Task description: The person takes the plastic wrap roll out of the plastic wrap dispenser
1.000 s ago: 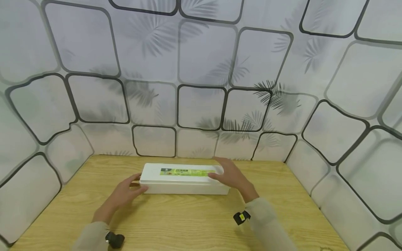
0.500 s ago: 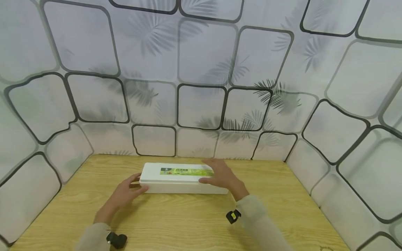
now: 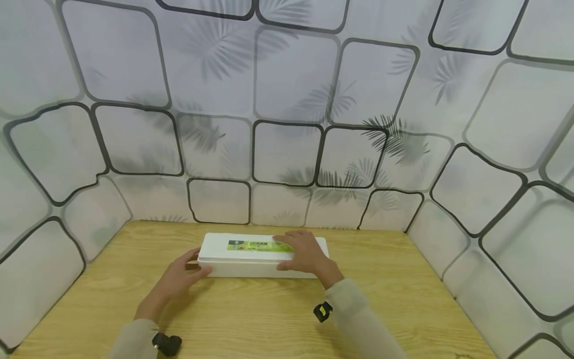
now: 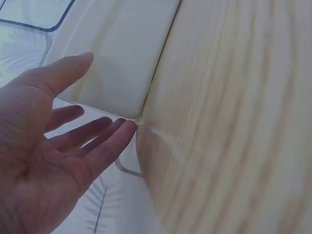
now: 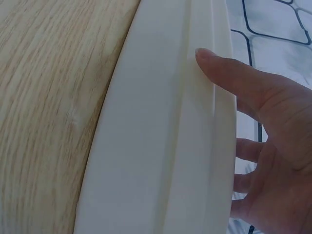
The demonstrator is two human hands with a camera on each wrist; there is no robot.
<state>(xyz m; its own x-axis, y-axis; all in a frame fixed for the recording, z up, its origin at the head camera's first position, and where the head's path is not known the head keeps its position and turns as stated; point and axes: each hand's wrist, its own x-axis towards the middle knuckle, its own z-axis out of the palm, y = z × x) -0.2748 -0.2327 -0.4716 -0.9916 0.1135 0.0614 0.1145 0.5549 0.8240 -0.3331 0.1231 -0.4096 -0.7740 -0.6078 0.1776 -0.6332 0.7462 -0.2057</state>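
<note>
A long white lidded box (image 3: 244,270) lies sideways on the table, its lid (image 3: 214,253) seated on top with a green-and-yellow label (image 3: 251,245). At the box's left end is my left hand (image 3: 177,276). In the left wrist view its thumb lies against the box's side and the relaxed fingers (image 4: 97,134) reach to the lower end edge. My right hand (image 3: 305,253) spans the lid right of centre, covering part of the label. Its thumb (image 5: 219,68) sits on the front rim in the right wrist view, while the other fingers curve over the lid.
The wooden table (image 3: 251,319) has pale yellow grain and extends on both sides of the box. Patterned cloth walls (image 3: 287,154) with dark rounded outlines and leaf prints enclose its back and sides. A small black device (image 3: 167,344) is strapped at each wrist.
My right hand has slid left along the box from its right end and come down over the lid, uncovering the right corner. The left hand and the box have barely moved.
</note>
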